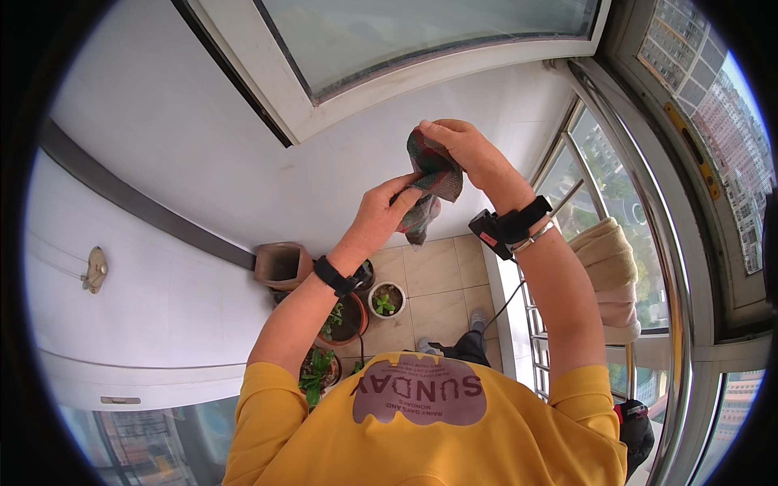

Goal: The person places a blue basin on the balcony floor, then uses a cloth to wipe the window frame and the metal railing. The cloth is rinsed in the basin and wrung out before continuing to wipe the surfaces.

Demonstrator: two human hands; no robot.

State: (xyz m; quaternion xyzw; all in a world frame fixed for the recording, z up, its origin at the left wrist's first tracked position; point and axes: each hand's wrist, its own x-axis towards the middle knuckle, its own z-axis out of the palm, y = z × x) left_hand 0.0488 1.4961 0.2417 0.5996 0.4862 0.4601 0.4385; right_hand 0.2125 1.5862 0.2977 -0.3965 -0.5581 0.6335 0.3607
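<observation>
A dark plaid cloth (434, 164), patterned in green, red and grey, hangs bunched between my two hands in front of the white wall. My left hand (389, 203) pinches its lower part between thumb and fingers, and a crumpled end dangles below. Higher and to the right, my right hand (462, 146) grips the upper edge with the thumb laid over it. The cloth's folds hide some of my fingertips. Both wrists carry black straps, and a small black device (491, 234) sits by the right one.
An open white-framed window sash (450, 76) juts in above my hands. Potted plants (386, 300) and a square brown planter (282, 265) stand on the tiled floor (434, 267). On the right, a beige towel (608, 273) hangs by a metal railing (678, 291) along the windows.
</observation>
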